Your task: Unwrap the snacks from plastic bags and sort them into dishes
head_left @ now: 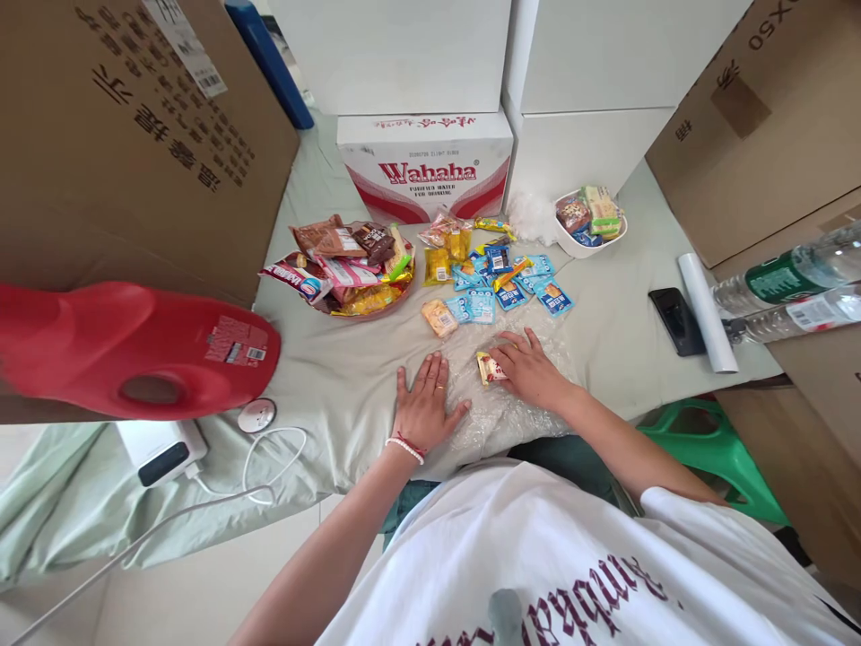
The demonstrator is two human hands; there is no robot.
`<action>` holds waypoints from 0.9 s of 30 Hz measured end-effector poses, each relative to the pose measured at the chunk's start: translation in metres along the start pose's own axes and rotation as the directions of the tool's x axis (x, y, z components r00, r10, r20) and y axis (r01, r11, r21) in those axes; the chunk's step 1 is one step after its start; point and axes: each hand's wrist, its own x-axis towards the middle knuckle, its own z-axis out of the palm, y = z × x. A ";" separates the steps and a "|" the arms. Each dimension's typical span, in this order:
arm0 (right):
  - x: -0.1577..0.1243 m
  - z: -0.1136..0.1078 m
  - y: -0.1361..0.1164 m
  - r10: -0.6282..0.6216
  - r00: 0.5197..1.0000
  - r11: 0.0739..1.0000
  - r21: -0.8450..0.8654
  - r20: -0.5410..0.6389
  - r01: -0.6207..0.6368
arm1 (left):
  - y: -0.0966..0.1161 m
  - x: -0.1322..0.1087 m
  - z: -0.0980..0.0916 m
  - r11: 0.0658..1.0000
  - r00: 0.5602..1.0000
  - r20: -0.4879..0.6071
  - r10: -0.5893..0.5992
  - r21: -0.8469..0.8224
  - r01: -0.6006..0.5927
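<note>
My left hand (425, 404) lies flat and open on the grey-green cloth (350, 368), its fingers spread, at the left edge of a clear plastic bag (501, 408). On that bag rests my right hand (531, 366), and its fingers touch a small yellow and red snack packet (488, 368). Beyond the hands lie several loose blue and yellow snack packets (498, 278). Left of them, a round tray (363, 274) is piled with more snack packs.
A white bowl (592, 224) of snacks stands at the back right, with a Wahaha water carton (425, 166) behind. A phone (676, 320), a white roll (706, 309) and water bottles (787, 287) lie right. Left are a red jug (127, 350), a charger and cable (168, 453), and cardboard boxes.
</note>
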 end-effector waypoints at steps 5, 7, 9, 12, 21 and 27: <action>0.006 0.008 -0.001 0.010 0.999 1.000 0.000 -0.050 -0.010 | 0.001 0.000 0.001 1.000 1.000 -0.005 -0.002 0.003 0.002; 0.007 0.011 0.000 0.009 1.000 1.000 0.012 -0.029 -0.008 | -0.001 -0.001 0.003 1.000 1.000 -0.009 0.008 -0.010 -0.008; 0.003 0.009 0.003 0.010 0.999 0.999 0.045 -0.035 -0.009 | -0.005 -0.003 0.003 0.999 1.000 -0.027 0.015 -0.039 -0.016; -0.022 -0.002 0.011 0.030 0.991 0.992 0.128 -0.133 -0.013 | -0.013 -0.011 0.000 0.997 0.992 -0.125 0.011 -0.070 -0.020; -0.137 0.026 0.010 -0.026 0.989 0.957 0.282 -0.143 0.066 | -0.041 -0.023 -0.018 0.909 0.907 0.142 0.396 -0.201 -0.365; -0.127 0.029 0.020 0.004 0.991 0.928 0.370 -0.136 0.047 | -0.040 -0.017 -0.021 0.930 0.922 0.158 0.352 -0.168 -0.327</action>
